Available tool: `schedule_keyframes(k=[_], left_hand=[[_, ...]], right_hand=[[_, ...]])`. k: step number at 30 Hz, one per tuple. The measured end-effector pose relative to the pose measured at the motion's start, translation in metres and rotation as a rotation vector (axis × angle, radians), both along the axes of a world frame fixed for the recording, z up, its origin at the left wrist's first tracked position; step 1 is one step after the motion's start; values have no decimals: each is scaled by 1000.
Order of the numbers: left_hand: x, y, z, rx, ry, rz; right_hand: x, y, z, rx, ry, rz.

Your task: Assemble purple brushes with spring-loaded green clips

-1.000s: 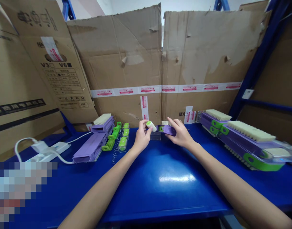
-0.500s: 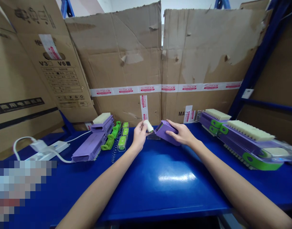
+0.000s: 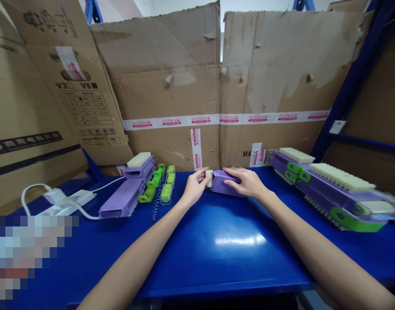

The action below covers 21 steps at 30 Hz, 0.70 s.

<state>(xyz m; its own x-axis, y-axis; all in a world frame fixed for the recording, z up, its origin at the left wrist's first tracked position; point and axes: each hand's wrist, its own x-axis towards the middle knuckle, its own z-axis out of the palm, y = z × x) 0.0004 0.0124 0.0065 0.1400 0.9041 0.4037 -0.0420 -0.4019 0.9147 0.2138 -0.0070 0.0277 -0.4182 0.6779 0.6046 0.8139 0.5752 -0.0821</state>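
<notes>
Near the back of the blue table (image 3: 197, 249), my right hand (image 3: 247, 181) grips a purple plastic housing (image 3: 223, 185) from above and the right side. My left hand (image 3: 194, 187) pinches a small white piece with a green spot on top (image 3: 209, 176). This piece stands at the housing's left end; whether it touches or sits partly inside, I cannot tell. Left of my left hand are several green-topped blocks in clear cases (image 3: 167, 192), metal springs (image 3: 156, 204) and green brackets (image 3: 147, 192).
Purple housings with a cream bristle pad (image 3: 139, 159) lie at left, near a white power strip (image 3: 71, 202) with a plugged cable. Purple-and-green brush units (image 3: 339, 198) rest at right. Cardboard sheets (image 3: 171, 94) wall the back; a blue rack post (image 3: 342, 86) rises at right.
My left hand has moved right and slightly down, bringing the white piece upright against the housing's left end. The housing has been lowered and levelled in my right hand.
</notes>
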Motion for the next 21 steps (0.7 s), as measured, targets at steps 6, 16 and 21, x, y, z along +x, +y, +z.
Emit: schedule_keyframes(k=[6,16,21], left_hand=[[1,1,-7,16,97,-30],[1,1,-5,-40,42,-49],[-1,2,-2,-113,-29,-49]], right_hand=[[4,2,-1,-30,-52,-24],[6,6,0,-82,24,13],[9,7,2,-166,110,50]])
